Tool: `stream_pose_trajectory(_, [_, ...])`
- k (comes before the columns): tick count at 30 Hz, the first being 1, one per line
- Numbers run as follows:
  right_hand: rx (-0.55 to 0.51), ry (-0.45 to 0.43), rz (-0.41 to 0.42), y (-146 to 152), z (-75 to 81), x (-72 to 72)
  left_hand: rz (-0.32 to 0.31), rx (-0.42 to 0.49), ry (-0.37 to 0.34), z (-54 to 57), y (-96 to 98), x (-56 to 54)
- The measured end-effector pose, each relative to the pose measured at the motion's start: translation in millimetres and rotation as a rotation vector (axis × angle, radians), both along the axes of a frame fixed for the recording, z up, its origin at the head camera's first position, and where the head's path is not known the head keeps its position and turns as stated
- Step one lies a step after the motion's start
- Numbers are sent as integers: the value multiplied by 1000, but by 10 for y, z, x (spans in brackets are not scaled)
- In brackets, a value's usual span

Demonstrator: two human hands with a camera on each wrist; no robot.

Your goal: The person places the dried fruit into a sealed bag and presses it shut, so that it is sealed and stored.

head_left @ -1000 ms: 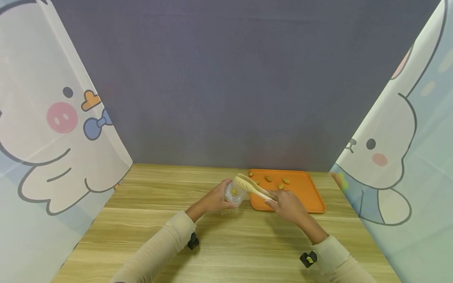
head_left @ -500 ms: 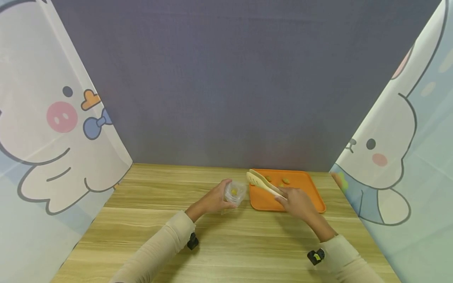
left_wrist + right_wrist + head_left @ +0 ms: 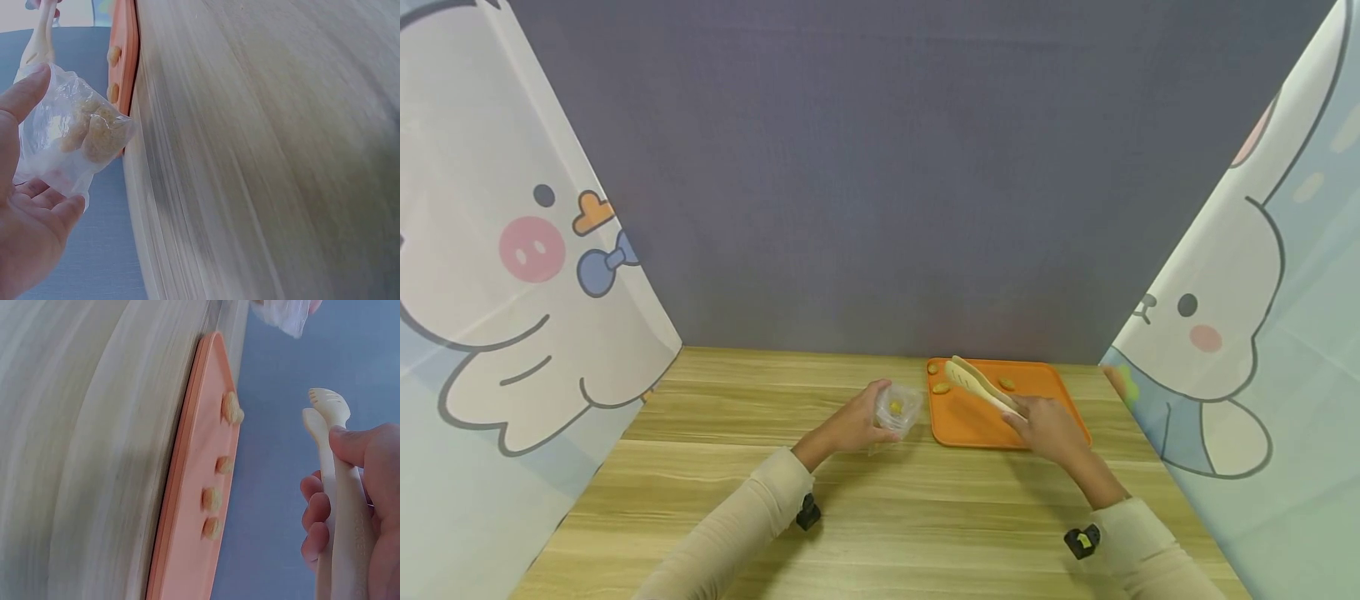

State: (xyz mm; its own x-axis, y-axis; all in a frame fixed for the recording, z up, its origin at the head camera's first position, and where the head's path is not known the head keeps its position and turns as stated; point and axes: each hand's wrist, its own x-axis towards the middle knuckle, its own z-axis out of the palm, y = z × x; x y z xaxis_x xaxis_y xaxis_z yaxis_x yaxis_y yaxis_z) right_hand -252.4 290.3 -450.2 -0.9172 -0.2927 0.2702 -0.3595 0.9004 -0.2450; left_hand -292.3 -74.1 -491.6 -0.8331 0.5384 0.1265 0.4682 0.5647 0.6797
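Observation:
My left hand grips a clear plastic bag with its mouth spread between thumb and fingers. Several golden-brown lumps lie at the bottom of the bag in the left wrist view. In my right hand is a pair of cream tongs, slotted on one tip. Nothing sits between the tong tips, which stand slightly apart in the right wrist view. In the head view the tongs overlap an orange tray. Several similar lumps rest on that tray, some hidden by the tongs.
The tray lies near the back edge of a wood-grain table, right of the bag. A dark grey panel rises behind the table. Printed cartoon panels stand at both sides.
My right hand has moved the tongs rightward, from over the bag's mouth to over the tray. The left hand and the bag have stayed in place.

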Motion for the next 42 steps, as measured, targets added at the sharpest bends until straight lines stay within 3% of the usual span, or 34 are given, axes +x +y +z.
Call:
stream_pose_trajectory(14, [40,28,-37,253,-142,-81,8,16,-5,0,-18,2])
stream_pose_trajectory(42, [137,-89,-115,519,-358,-105,0,16,8,-3,-27,6])
